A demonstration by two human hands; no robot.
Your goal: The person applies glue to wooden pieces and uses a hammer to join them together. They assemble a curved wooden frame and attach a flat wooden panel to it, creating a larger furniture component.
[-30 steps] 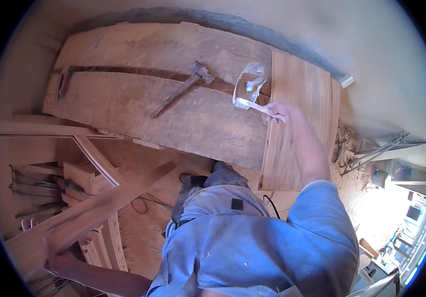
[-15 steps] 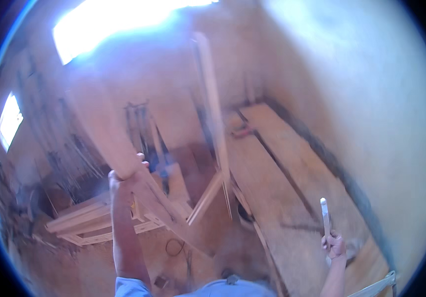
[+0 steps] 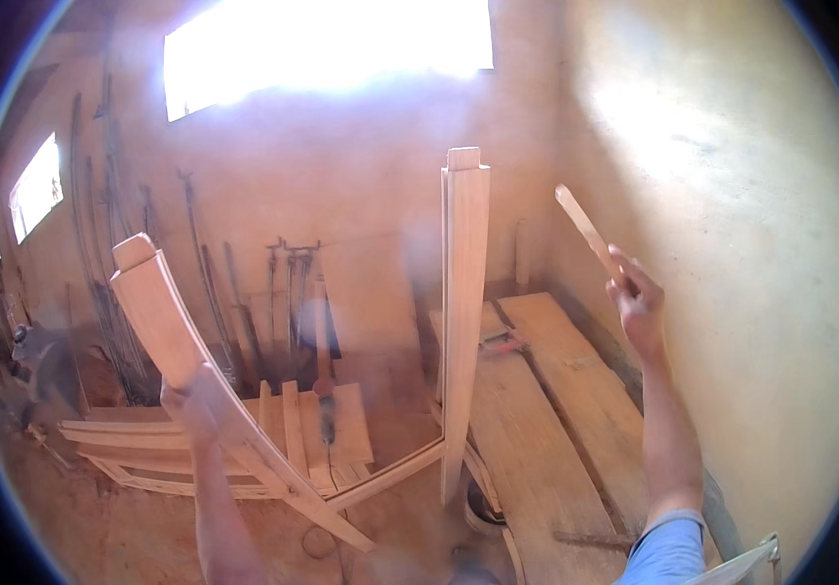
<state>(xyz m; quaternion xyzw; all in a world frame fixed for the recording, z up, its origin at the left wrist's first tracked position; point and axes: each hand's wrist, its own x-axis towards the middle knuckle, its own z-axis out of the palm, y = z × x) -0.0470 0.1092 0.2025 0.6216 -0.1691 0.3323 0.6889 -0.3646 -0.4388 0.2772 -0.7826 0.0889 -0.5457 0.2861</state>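
Observation:
My left hand is wrapped round the left upright of a bare wooden frame, a long board with a tenon at its top end. Low down, a crosspiece joins it to a second upright, which stands nearly straight and also ends in a tenon. Raised at the right, my right hand grips a thin, flat wooden stick. The stick points up and to the left, apart from the frame.
Two wide planks lie side by side at the right, with a red-and-grey clamp-like tool on them. More joined wooden pieces rest at the left. Metal bar clamps lean against the back wall. A dark bucket stands beside the planks.
My right hand has risen with the stick from low at the right to shoulder height of the frame. The view has shifted upward, and the frame appears lower and more upright.

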